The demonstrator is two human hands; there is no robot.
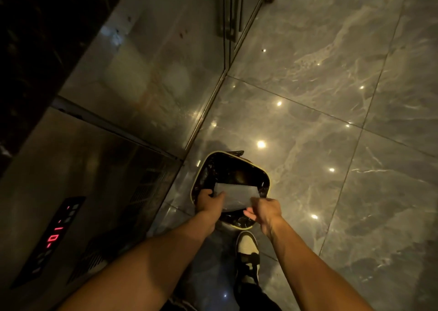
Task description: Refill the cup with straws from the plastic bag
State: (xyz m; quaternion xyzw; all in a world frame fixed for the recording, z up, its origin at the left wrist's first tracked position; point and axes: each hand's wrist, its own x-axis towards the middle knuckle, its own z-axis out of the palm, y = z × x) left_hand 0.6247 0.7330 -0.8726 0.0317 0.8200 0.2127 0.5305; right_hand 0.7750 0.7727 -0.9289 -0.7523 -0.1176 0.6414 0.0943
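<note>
Two hands hold a flat plastic bag over an open bin.

The plastic bag (233, 198) is pale and looks flat; it is stretched between both hands, above the mouth of the bin (269, 182), which has a light rim and a black liner inside. The left hand (209, 200) is closed on the bag's left edge, with the thumb on top of it. The right hand (265, 210) pinches the bag's lower right corner, fingers curled under. The bin stands on a glossy grey tiled floor (331, 97), beside a steel cabinet (83, 159) with a red display (53, 236). One black and white shoe (247, 253) is just behind the bin.
</note>
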